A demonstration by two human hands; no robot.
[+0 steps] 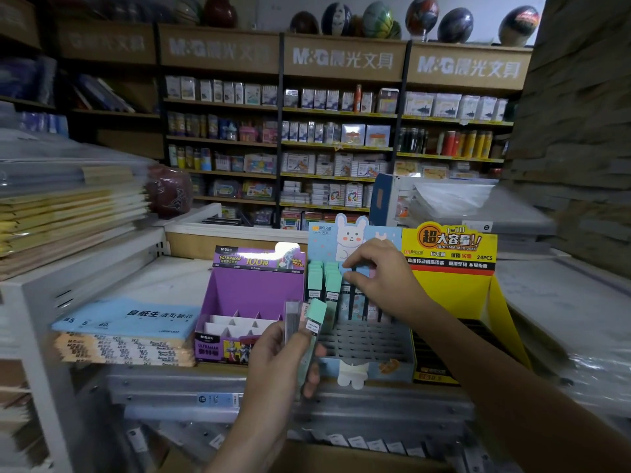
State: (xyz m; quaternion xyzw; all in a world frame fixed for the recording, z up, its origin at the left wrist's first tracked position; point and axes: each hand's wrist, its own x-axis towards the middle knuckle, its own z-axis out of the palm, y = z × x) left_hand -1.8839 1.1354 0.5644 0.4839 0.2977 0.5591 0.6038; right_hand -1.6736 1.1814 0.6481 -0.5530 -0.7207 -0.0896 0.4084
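Observation:
My left hand [278, 361] grips a small bunch of slim pencil-lead cases [307, 322], one with a mint-green cap, others grey and pink. A light-blue rabbit display box [372, 365] stands on the shelf in front of me, with a grid of slots and several mint, blue and pink cases [324, 279] upright in its back rows. My right hand [382, 278] reaches over that box and pinches the pink top of one case standing in the back row.
A purple Ultraman display box [252, 295] stands left of the blue one, a yellow box [454, 278] to its right. Blue and orange loose-leaf paper packs [126, 332] lie at the left. Stationery shelves fill the back wall.

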